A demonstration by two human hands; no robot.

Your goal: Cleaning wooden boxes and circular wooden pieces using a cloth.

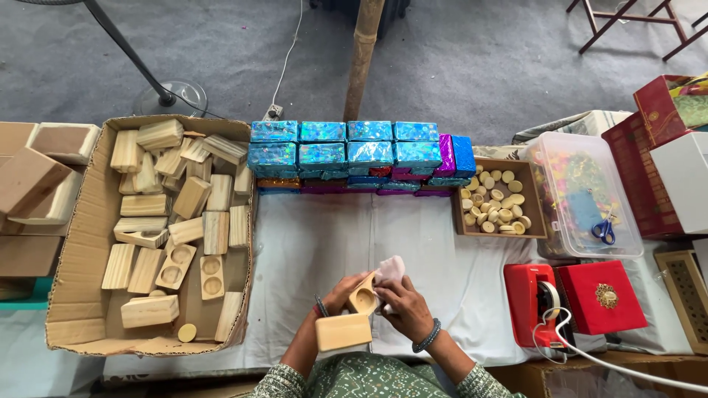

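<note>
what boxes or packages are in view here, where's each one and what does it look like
Cardboard box: left, open, brown, full of pale wooden blocks.
Wrapped boxes: centre back, stacked rows, shiny blue foil.
Plastic tub: right, clear, rectangular, blue scissors on its lid.
Red box: front right, square, gold ornament on top.

One camera on my head, looking down at my table.

The camera sits up high on my head and points almost straight down. My two arms come in from the bottom edge, so that edge is the side near me. The white table cloth (413,243) fills the middle and looks close. The top of the view faces away from me and shows the grey floor (457,66), far off. There is only this one view, so no part is shared with another.
</note>
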